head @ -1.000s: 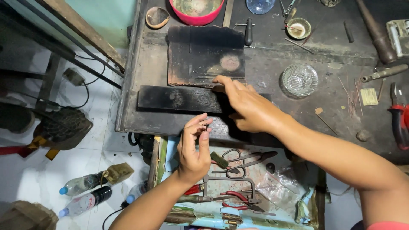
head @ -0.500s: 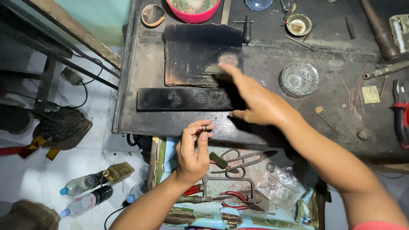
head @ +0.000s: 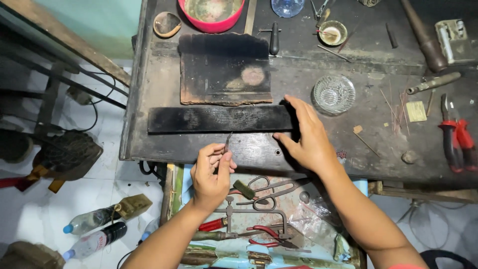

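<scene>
I see the bar [head: 219, 119] lying mid-frame on the workbench [head: 149, 89], the slab [head: 224, 69] just above it, the glass dish [head: 333, 94] to its right, pliers [head: 455, 139] at far right, and the drawer [head: 279, 219] of tools below.

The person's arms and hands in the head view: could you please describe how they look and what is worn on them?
Both forearms are bare, with no gloves on the left hand or the right hand. No watch, bracelet or ring shows on either. At the bottom right edge of the picture, a thin strip of red-pink sleeve appears on the right upper arm. No sleeve shows on the left arm.
</scene>
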